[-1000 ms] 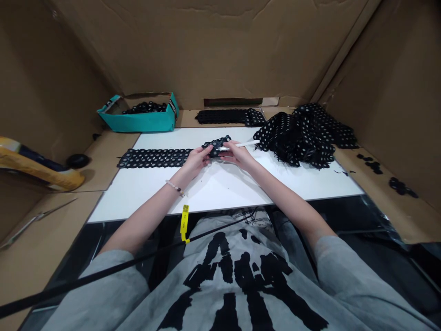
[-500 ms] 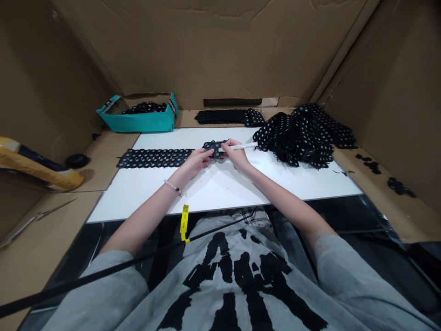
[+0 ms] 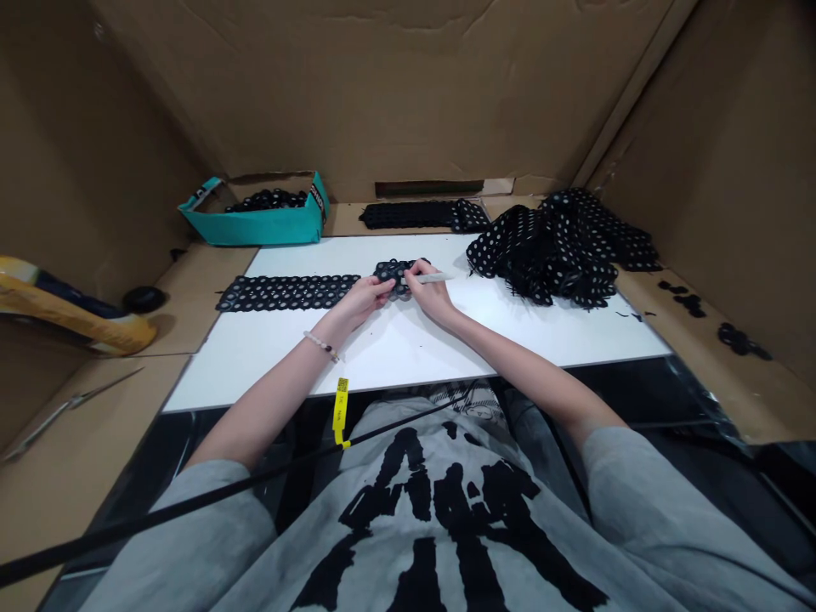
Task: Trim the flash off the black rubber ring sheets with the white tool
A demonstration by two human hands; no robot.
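left hand [image 3: 363, 299] is curled, gripping a short piece of black openwork lace [image 3: 396, 274] on the white worktop [image 3: 408, 348], just beside a long strip of ring-patterned black lace [image 3: 286, 292]. right hand [image 3: 432, 296] pinches a slim white marker [image 3: 437, 278] at that piece, and the marker has drawn in closer to the lace than a moment ago, its tip hidden by the fingers. further right slumps a soft heap of white-dotted black fabric [image 3: 561, 251].
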